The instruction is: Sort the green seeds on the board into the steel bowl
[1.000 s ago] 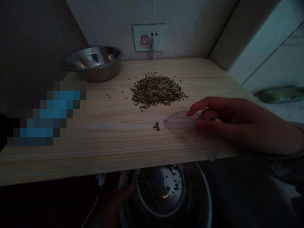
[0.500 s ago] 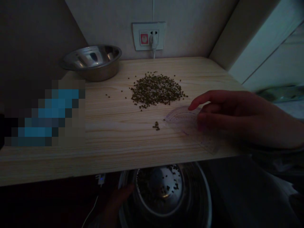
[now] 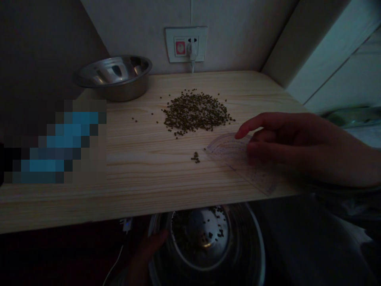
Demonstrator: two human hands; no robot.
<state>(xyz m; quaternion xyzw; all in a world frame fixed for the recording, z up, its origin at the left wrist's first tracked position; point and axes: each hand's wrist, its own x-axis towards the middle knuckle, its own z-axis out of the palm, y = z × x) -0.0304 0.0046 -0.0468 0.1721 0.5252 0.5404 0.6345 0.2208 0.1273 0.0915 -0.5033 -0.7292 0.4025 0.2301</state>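
Note:
My right hand (image 3: 303, 145) comes in from the right, thumb and fingers pinching a clear plastic protractor (image 3: 224, 149). The protractor sits low over the wooden tabletop; whether it touches the wood I cannot tell. Just past its left tip is a small cluster of green beans (image 3: 195, 157), probably mung beans. Behind them spreads a larger pile of the same beans (image 3: 195, 113). Below the table's front edge, my left hand (image 3: 147, 250), dim and partly hidden, grips the left rim of a metal bowl (image 3: 260, 242). Several beans lie in that bowl.
A second steel bowl (image 3: 127, 89) stands at the back left of the wooden table (image 3: 143, 174). A wall socket (image 3: 186, 44) with a plug is behind the pile. A blurred-out blue patch (image 3: 70, 131) covers the left side. A white cable (image 3: 114, 264) hangs below the edge.
The protractor's lower right corner, smeared before, now shows sharply and a little lower. Both hands, the bean pile and the bowls are almost where they were.

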